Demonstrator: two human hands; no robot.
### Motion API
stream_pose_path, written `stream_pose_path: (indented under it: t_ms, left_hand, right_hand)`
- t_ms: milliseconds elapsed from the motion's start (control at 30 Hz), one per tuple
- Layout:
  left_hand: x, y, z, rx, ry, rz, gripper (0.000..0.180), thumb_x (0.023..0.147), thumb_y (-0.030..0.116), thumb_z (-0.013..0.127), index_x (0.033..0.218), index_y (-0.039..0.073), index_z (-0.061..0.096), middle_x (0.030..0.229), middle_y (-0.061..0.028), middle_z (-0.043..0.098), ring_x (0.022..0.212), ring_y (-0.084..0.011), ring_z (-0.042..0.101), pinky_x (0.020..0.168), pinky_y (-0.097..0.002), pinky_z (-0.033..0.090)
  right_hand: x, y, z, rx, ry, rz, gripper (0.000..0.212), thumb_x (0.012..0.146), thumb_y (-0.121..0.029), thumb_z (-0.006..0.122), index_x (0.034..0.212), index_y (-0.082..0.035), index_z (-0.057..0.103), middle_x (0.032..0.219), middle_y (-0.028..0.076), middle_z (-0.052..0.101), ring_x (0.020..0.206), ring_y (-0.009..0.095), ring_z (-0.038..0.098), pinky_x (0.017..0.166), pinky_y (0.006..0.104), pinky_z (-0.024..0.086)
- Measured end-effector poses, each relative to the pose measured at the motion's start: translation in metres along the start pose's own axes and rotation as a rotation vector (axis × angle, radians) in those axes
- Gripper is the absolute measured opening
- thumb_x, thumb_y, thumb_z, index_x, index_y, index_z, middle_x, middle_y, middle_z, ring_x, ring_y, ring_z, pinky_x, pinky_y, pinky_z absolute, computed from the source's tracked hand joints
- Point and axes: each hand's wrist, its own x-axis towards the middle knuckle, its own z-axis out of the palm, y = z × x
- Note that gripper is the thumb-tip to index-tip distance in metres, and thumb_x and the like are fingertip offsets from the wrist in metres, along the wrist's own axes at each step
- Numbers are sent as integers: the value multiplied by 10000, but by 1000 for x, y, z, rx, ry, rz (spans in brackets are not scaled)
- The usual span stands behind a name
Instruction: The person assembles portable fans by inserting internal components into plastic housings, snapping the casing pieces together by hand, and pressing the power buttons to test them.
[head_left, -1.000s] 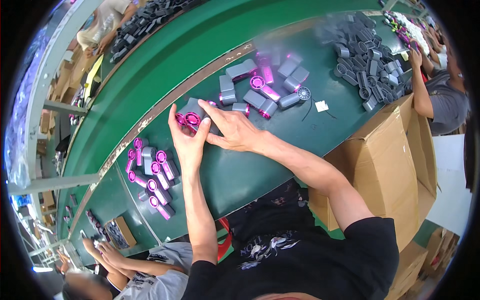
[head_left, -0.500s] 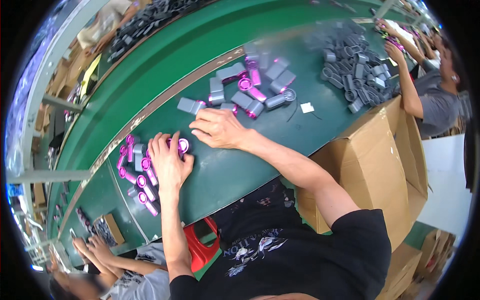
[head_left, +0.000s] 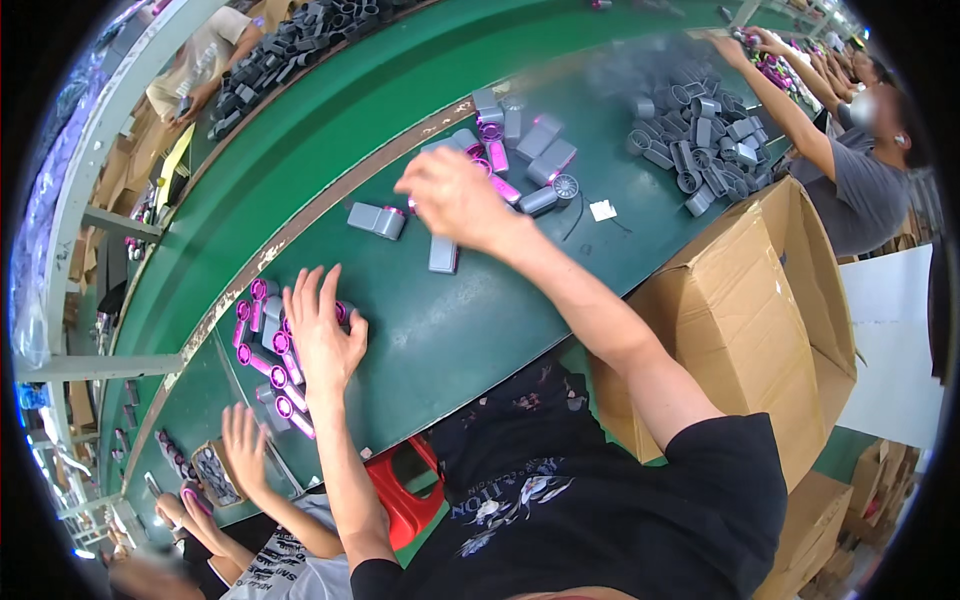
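My left hand (head_left: 325,335) rests over a group of small grey and magenta parts (head_left: 285,378) with round fan-like ends. Its fingers are stretched and spread, and it covers some of the parts. My right hand (head_left: 462,198) hovers at the near-left side of a second cluster of grey and magenta parts (head_left: 548,160). Its fingers are loosely bent, a little blurred, with nothing visible in them. Left of that hand lies a grey block-shaped part (head_left: 377,220) with a magenta end. Another grey block (head_left: 443,255) lies just below its wrist side.
A heap of grey housings (head_left: 705,140) lies at the right, beyond an open cardboard box (head_left: 740,300). A green belt (head_left: 330,150) curves along the far side. Co-workers sit at both sides; one person's hand (head_left: 245,448) is near my left-hand group. A red stool (head_left: 405,495) stands below the table.
My right hand has moved up and slightly right, uncovering a grey block beneath it. My left hand has shifted slightly left with its fingers spread. A co-worker's hand at lower left has come nearer.
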Motion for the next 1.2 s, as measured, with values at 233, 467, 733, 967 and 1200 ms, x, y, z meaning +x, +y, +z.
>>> stream_pose_path:
  t_ms: [233,467,733,967,1200]
  left_hand:
    - [90,52,27,-184,-41,106,778,845,-64,709,1582,129,555,1621,-182,511,1316,-466,595,1130,-532,526]
    - [114,33,63,76,-106,177,581,892,-76,582,1445,77,674,1572,-155,598,1499,-411,503,1258,-564,402]
    - [123,19,44,-113,-202,132,525,728,48,893,1197,45,655,1152,-184,734,1175,-416,691,1198,-574,457]
    - [113,30,43,-162,-150,-197,562,735,96,908,1181,13,576,1138,-226,704,973,-459,733,847,-527,604]
    - [105,36,52,-338,8,-293,555,818,84,905,1311,50,652,1196,-221,759,1045,-427,775,893,-480,628]
  right_hand:
    - [39,57,-24,-357,-524,184,541,765,-76,804,1301,-125,764,1365,156,677,1258,385,678,1035,487,606]
    - [40,72,1,-422,-579,157,287,851,-159,803,1136,-138,823,1240,109,741,1199,336,699,994,505,593]
    - [43,85,-9,-320,-651,53,410,774,-104,814,1184,-111,807,1260,135,735,1248,362,681,1082,493,579]
    - [46,67,-16,-196,-566,127,430,874,-122,834,1292,-49,764,1336,164,698,1262,349,652,1063,473,572]
    - [43,26,-12,-261,-546,138,530,964,-559,763,1071,-40,735,696,150,741,689,384,771,654,515,593]
